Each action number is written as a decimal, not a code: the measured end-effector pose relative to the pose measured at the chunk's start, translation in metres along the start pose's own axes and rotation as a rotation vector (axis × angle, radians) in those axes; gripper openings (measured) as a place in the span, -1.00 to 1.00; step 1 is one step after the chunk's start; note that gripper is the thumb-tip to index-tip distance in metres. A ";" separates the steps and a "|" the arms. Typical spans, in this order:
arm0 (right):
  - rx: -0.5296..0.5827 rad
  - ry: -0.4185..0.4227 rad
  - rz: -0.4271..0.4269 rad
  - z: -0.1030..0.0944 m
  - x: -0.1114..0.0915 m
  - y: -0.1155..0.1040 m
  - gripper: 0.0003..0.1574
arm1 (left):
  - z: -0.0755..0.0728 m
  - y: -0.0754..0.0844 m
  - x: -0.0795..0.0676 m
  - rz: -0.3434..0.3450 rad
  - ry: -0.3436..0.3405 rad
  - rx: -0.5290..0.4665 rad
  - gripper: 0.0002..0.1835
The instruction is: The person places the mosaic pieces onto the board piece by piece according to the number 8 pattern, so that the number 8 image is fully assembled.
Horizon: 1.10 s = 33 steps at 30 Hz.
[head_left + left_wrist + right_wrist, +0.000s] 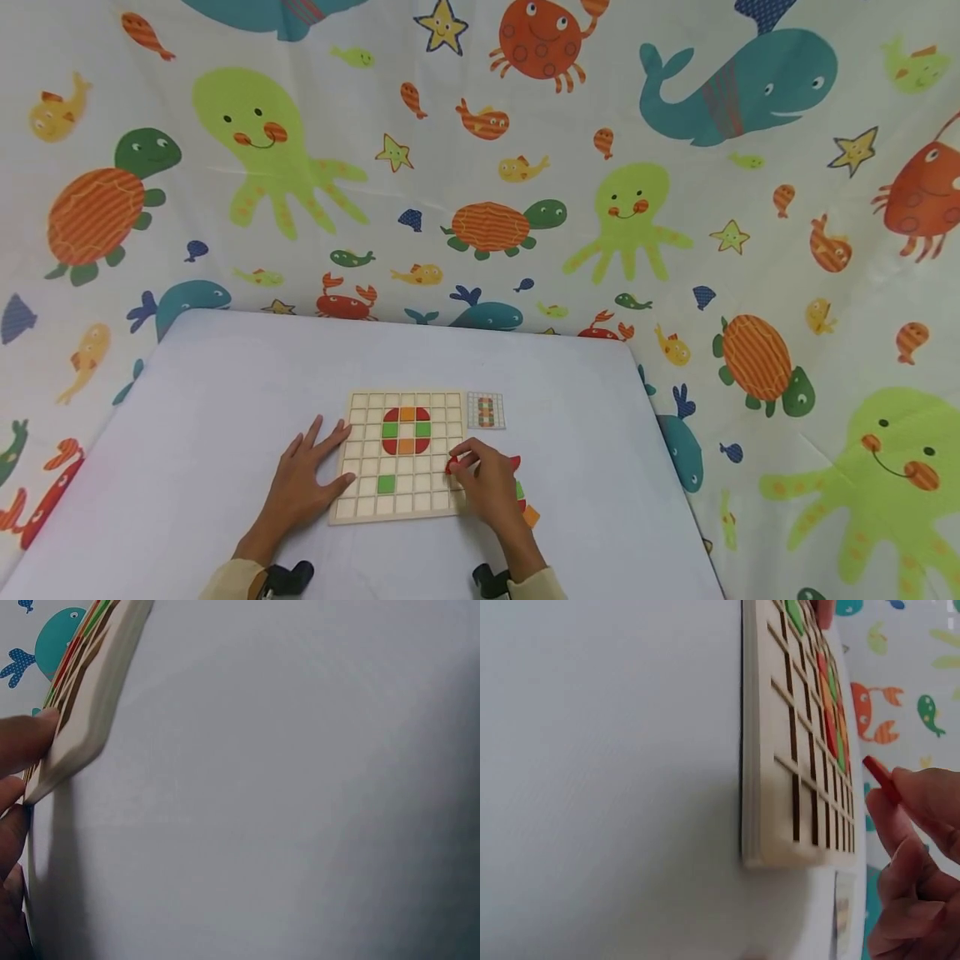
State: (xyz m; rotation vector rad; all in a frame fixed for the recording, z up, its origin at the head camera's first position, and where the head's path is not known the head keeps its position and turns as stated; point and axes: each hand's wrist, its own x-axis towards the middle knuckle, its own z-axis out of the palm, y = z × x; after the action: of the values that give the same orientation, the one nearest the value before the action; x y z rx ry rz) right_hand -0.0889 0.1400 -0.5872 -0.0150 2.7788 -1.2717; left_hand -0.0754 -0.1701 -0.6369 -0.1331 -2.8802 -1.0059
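Observation:
A wooden grid board [367,504] lies on the table, bearing a ring of red, orange and green tiles around one bare cell. One separate green tile [386,484] sits in a lower cell. My left hand [300,483] rests along the board's left edge, fingers spread and thumb on the rim. Over the board's right side, my right hand [487,483] pinches a small red tile [882,780] between thumb and fingertips. In the right wrist view that tile is held above the board's surface.
A small pattern card [486,411] lies beside the board's upper right corner. Loose tiles, among them an orange one [531,517], lie partly hidden beneath and beside the right hand. The white table [247,392] ends at a patterned cloth [525,275] behind.

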 end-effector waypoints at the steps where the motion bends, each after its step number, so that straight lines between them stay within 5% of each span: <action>1: 0.009 -0.004 0.002 0.002 0.001 -0.004 -0.87 | -0.001 0.000 0.000 0.000 0.000 0.004 -0.12; 19: 0.173 -0.025 -0.067 0.054 0.017 -0.039 -0.84 | -0.002 0.001 0.002 0.011 0.005 0.010 -0.12; 33: -0.042 -0.031 -0.051 0.083 0.019 -0.049 -0.86 | -0.001 0.001 0.001 0.005 0.000 0.012 -0.12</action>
State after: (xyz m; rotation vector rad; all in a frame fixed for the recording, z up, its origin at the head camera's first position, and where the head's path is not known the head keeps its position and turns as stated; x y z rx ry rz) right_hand -0.1023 0.0447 -0.6052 -0.1076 2.7956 -1.2133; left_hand -0.0764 -0.1702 -0.6354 -0.1387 -2.8842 -0.9871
